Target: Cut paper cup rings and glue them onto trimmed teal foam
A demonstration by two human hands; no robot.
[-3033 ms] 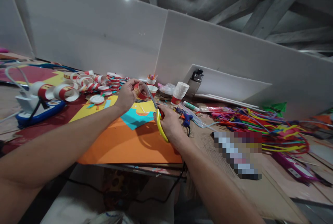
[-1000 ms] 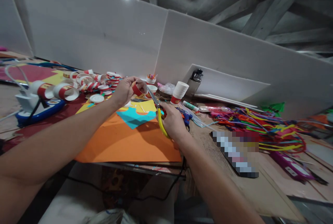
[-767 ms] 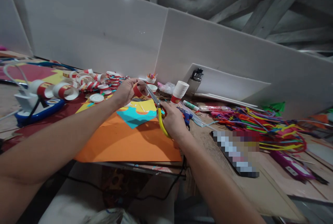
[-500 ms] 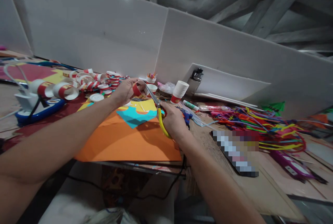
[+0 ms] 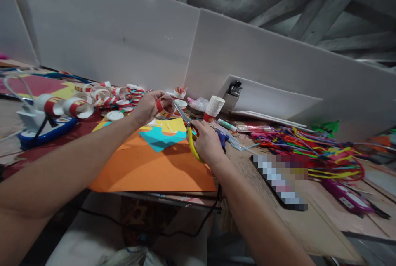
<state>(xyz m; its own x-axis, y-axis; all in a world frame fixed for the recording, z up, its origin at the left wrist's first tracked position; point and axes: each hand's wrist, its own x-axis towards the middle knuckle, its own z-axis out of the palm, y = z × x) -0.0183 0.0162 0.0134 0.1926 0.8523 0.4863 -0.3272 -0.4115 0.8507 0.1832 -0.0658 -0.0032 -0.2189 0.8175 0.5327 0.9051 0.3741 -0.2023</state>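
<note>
Scissors [image 5: 185,116] clasped in right grip [image 5: 207,141], paper ring [image 5: 160,105] in left grip [image 5: 146,108], glue gun [image 5: 222,137] more hidden now

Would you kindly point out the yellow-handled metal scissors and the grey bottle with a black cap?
Yellow-handled metal scissors [image 5: 190,139]: head view, on the yellow handle.
Grey bottle with a black cap [image 5: 230,102]: head view, on the grey body.

Red ring [image 5: 159,105] turned in left fingers [image 5: 158,93], glue gun [image 5: 222,137] more hidden behind right hand [image 5: 206,140]
</note>
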